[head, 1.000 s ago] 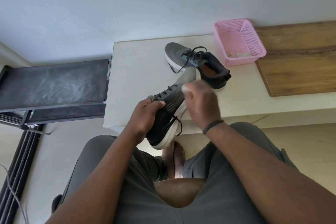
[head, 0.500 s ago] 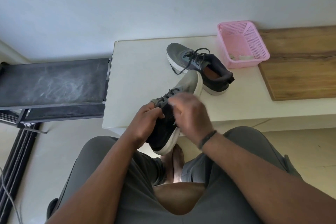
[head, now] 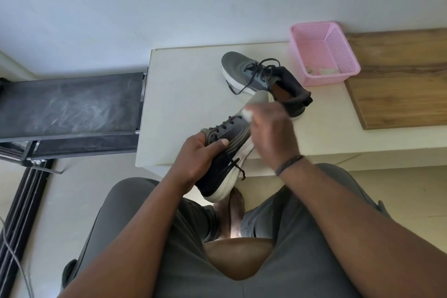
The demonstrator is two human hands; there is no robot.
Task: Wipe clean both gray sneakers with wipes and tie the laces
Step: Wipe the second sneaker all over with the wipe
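While the left hand [head: 197,156] grips one gray sneaker [head: 227,152] around its collar and tongue, with the thumb lying across the upper side, the shoe is kept in the air above the lap, its toe pointing away toward the table [head: 183,94]. At the toe part, the right hand [head: 273,133] presses a white wipe [head: 247,113] against the sneaker; this hand is blurred, so its fingers seem to be curled around the wipe, but I cannot be fully sure. A loose lace end hangs down beside the white sole. On the table lies the second gray sneaker [head: 256,75], its laces untied, just beside a pink basket [head: 321,53].
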